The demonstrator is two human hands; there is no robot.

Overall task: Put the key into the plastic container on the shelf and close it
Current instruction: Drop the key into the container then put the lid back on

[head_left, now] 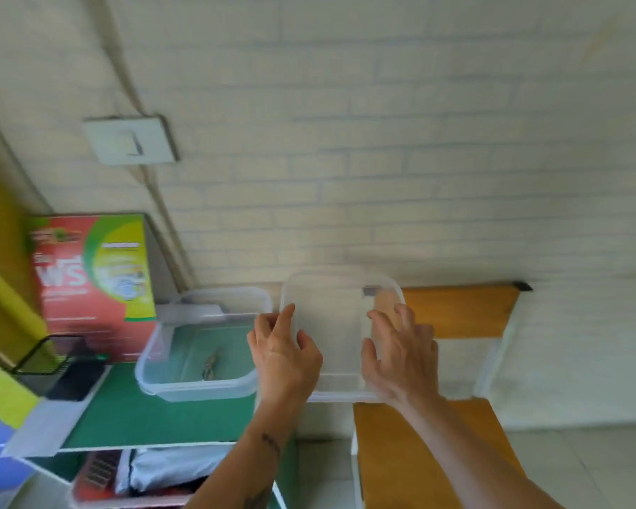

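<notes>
A clear plastic container [162,361] stands uncovered on the green shelf top [155,420]. The key [209,367] lies on its bottom. Both my hands hold the translucent lid [336,317] in the air just right of the container, tilted up toward me. My left hand [283,358] grips the lid's left edge, my right hand [401,354] its right edge. The picture is blurred by motion.
A red and green box [92,284] stands at the back left of the shelf, with a black mesh holder [52,358] in front of it. A wooden chair [456,310] is to the right, against the brick wall. Bags fill the lower shelf [155,472].
</notes>
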